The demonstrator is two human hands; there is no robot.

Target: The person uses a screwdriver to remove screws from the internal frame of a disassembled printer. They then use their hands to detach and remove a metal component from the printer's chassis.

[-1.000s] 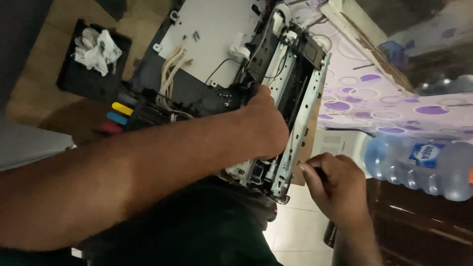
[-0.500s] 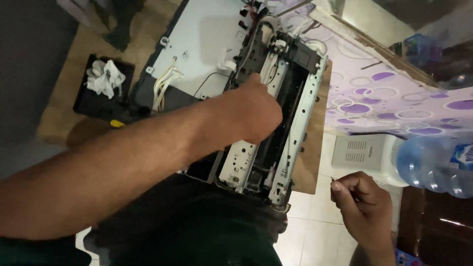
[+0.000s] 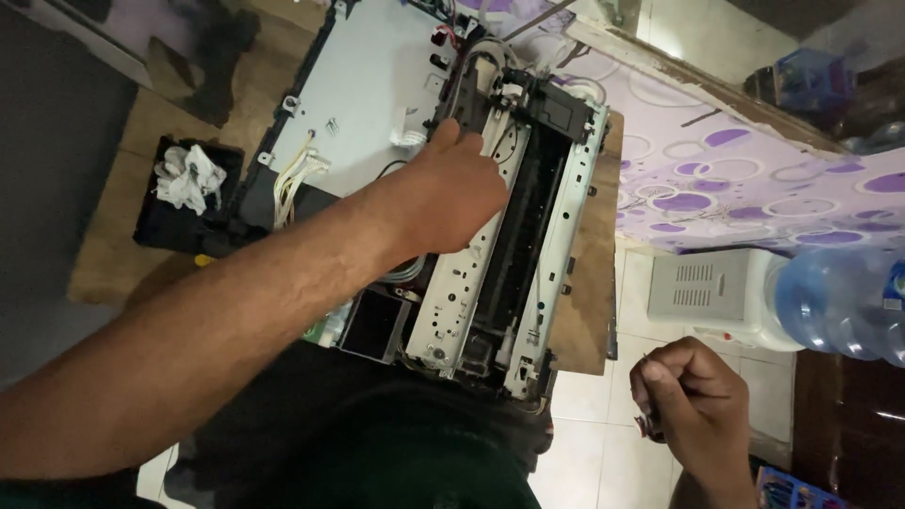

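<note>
From the head camera, an opened printer [image 3: 490, 188] lies on a wooden board [image 3: 584, 292], with its grey metal plate [image 3: 368, 85] bare and its white frame rails showing. The left hand [image 3: 457, 193] reaches across it — the fingers press down on the black part at the top of the rails, and the long arm hides much of the printer's near left side. The right hand [image 3: 688, 405] is off the board, low over the white floor tiles. It is curled into a loose fist around a small dark thing (too small to tell what).

The printer's long side runs from the near edge of the board up and away, leaning a bit to the right. The rails run the same way.

Left of the printer sits a black tray [image 3: 184, 203] with a crumpled white rag [image 3: 189, 174] in it. To the right hangs a cloth [image 3: 745, 179] with purple rings. Below it stands a white box [image 3: 712, 292] with vent slits — a big blue water bottle [image 3: 839, 302] lies beside it.
</note>
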